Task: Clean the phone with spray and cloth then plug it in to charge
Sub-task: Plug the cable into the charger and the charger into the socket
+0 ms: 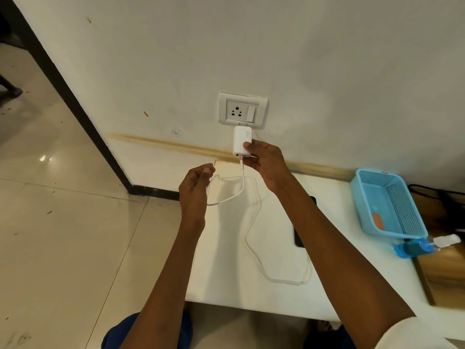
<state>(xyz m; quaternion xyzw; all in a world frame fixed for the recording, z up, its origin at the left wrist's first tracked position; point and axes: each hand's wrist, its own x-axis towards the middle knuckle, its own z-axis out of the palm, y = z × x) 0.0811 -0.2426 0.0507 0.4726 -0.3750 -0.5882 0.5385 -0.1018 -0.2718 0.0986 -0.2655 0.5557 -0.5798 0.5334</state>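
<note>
Bare forearms; white short sleeve (412,333) right; blue trousers (120,333).

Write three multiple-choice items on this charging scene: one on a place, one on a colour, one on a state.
1. Where is the phone?
A. in the basket
B. on the white table, partly under the right arm
C. on the floor

2. What colour is the basket?
A. blue
B. red
C. black

3. The charger is:
A. in the socket
B. held below the socket
C. lying on the table

Key: 1 B, its dark edge shows beside the forearm; 2 A, blue mesh; 3 B, the right hand grips it and the socket's holes are bare.
</note>
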